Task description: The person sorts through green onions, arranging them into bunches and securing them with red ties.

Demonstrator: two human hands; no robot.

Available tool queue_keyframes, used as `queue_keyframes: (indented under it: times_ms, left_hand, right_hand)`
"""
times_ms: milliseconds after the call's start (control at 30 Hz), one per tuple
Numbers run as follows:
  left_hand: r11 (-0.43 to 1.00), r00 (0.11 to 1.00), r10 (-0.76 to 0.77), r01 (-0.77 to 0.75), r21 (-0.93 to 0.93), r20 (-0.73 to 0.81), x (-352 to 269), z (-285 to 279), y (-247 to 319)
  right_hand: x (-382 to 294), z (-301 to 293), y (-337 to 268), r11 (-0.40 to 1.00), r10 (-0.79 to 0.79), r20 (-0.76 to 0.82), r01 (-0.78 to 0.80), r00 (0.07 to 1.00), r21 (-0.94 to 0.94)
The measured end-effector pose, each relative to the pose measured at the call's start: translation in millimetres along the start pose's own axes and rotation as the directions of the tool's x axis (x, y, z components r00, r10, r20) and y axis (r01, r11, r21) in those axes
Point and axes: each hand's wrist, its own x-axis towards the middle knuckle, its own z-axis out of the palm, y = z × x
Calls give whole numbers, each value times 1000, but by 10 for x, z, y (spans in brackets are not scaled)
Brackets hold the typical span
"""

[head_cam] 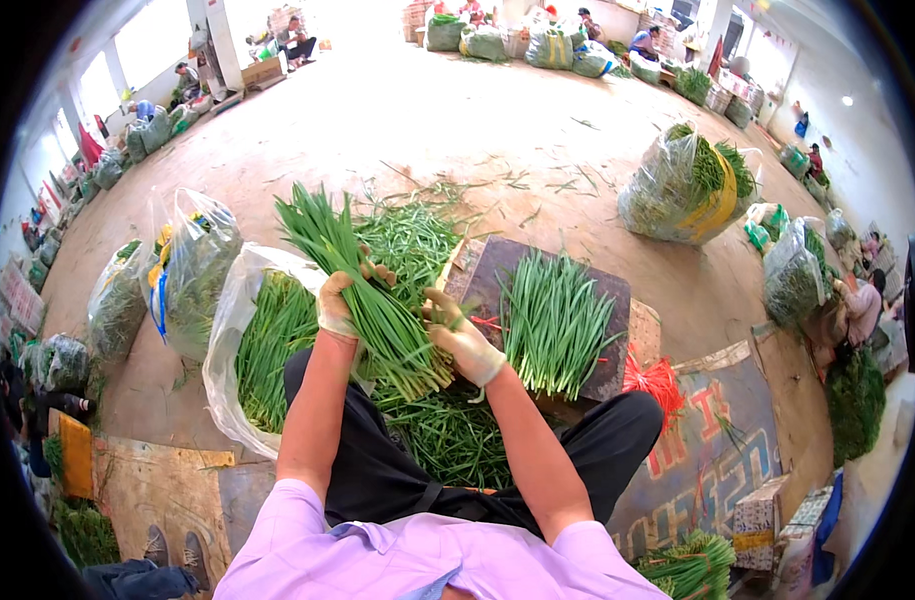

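Observation:
In my gloved left hand (339,300) is a thick bunch of flat green leaves, apparently garlic chives (382,315), slanting with its pale cut ends toward my right knee. My gloved right hand (461,341) is at the bunch's lower right side, fingers curled at a few loose leaves; whether it grips them is unclear. Right of it, a spread pile of chives (555,322) lies on a dark board (487,274), with a red tie strand partly under it. An open clear plastic bag (221,360) full of chives stands to the left. Loose leaves (457,435) lie between my legs.
A bundle of red ties (652,386) lies by my right knee. Filled plastic bags (202,277) stand at left, and another filled bag (678,191) at upper right. Tied chive bundles (690,566) are at lower right. Several people sit along the walls; someone's shoes (194,559) show at lower left.

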Motion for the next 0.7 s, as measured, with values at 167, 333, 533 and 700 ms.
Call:
queue_keyframes:
  times_ms: [167, 333, 533, 700]
  left_hand:
    - [1000, 1000, -28, 28, 8, -13, 63, -413, -116]
    - [999, 999, 31, -31, -42, 6, 81, -537, 30]
    - [999, 926, 33, -24, 30, -375, 164, -726, 337]
    - [974, 927, 20, 67, 217, -375, 33, -521, 188]
  right_hand:
    - [234, 94, 202, 983, 71, -177, -99, 982, -152]
    - [170, 110, 296, 931, 120, -527, 90, 842, 355]
    - [-161, -124, 110, 639, 31, -277, 194, 960, 744]
    - [428, 436, 44, 565, -296, -140, 55, 945, -823]
